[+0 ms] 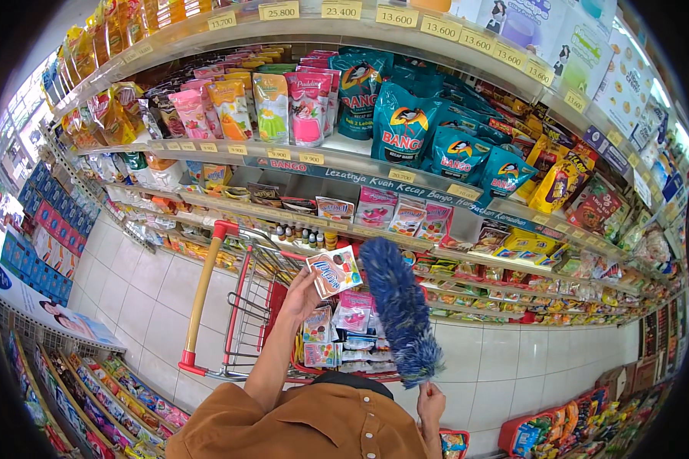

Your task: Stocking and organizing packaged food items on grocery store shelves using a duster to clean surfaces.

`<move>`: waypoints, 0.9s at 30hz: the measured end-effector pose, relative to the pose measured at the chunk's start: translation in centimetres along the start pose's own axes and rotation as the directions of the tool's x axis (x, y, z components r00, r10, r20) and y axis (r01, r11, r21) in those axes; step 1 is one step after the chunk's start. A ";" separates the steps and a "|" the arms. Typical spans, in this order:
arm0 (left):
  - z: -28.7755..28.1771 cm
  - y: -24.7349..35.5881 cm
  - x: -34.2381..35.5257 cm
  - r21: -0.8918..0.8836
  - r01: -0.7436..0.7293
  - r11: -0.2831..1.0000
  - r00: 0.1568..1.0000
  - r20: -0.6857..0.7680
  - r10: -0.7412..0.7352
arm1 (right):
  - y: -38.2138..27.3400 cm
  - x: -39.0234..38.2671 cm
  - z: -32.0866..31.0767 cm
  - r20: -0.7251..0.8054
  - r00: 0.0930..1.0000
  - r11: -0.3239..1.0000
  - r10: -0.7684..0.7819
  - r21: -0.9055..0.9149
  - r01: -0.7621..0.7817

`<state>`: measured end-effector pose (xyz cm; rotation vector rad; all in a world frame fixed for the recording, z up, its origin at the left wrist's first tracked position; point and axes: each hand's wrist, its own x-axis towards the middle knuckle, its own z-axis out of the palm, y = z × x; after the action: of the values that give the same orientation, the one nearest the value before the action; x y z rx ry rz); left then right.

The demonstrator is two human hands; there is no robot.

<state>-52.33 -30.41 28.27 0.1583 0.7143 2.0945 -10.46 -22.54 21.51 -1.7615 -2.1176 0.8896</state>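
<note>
My left hand point(302, 297) is closed on a flat packet point(335, 273) in white and brown with coloured pictures on it, held up over a shopping trolley point(204, 300). Inside the trolley lie several similar packets point(319, 353) and pink ones point(354, 311). Low on the right, my right hand point(432, 402) is wrapped round the lower end of a fluffy blue duster point(400, 310). The duster's head stands up beside the trolley, its tip close to the shelf front. Its handle is mostly hidden by my fingers.
Ahead runs a long supermarket shelf point(444, 183) with teal pouches point(406, 126), pink pouches point(308, 107) and yellow packs point(563, 182). Small dark bottles point(298, 235) stand on a lower shelf. Lower shelving point(92, 382) is behind on the left; red baskets of goods point(528, 434) stand right.
</note>
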 end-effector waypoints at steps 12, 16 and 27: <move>-3.8 -4.9 3.0 0.091 -0.062 0.994 0.953 -0.289 0.085 | 3.2 -0.8 0.1 0.195 0.980 0.939 -0.041 0.343 -0.029; -3.5 -4.9 3.7 -0.141 -0.019 0.990 0.966 -0.259 -0.018 | 2.3 -0.6 -0.2 0.301 0.950 0.968 -0.080 0.252 0.001; -2.1 -2.7 2.9 -0.171 0.016 0.985 0.986 -0.162 -0.044 | -2.1 -0.3 -2.1 0.154 0.980 0.991 -0.130 0.004 0.131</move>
<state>-52.89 -27.85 24.66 -0.1212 0.6276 2.1453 -10.91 -22.44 24.43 -1.5817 -2.3037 1.0135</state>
